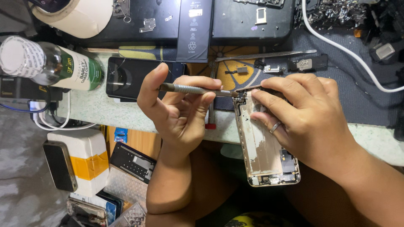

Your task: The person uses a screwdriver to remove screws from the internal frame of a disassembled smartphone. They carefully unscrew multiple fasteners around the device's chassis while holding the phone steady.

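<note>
My left hand pinches a metal screwdriver between thumb and closed fingers, its tip meeting the top corner of the opened phone chassis. My right hand clamps that chassis, fingers spread across its upper end, holding it out past the desk's near edge. As I judge it, the tip should sit square and pressure stay light, the right hand steadying against slip. Beyond, on the desk: a black phone, a battery, tweezers.
</note>
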